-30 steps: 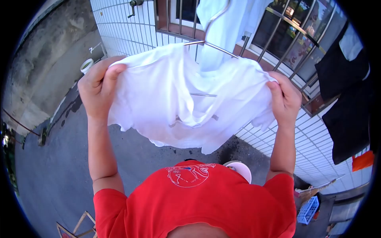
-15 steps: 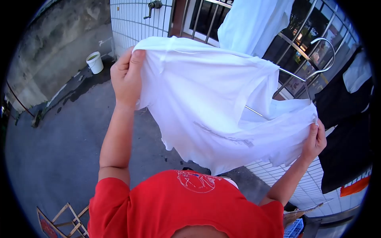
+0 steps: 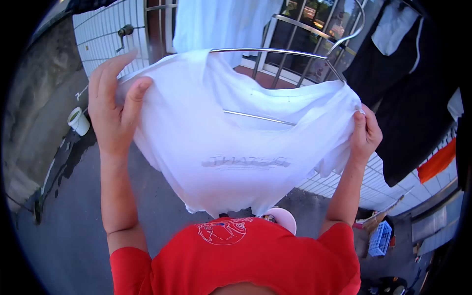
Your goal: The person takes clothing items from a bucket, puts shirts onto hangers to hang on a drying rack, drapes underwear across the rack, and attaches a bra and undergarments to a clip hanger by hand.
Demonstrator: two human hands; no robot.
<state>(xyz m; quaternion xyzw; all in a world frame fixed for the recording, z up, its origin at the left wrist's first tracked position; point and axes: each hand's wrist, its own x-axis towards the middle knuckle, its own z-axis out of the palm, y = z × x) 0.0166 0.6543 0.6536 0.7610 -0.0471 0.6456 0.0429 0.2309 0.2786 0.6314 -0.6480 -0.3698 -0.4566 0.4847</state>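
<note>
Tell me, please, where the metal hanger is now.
In the head view, the metal hanger sits partly inside the white shirt, its hook at upper right, above the right hand.

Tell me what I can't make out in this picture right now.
All in the head view:
White shirt: the fine line under its lettering is too small to read.
Hanger: left end hidden inside that shirt.
Pale bucket: partly hidden by the red shirt.
Pale hanging garment: top cut off by the upper edge.
Left hand: fingers blurred; whether they touch cloth is unclear.
</note>
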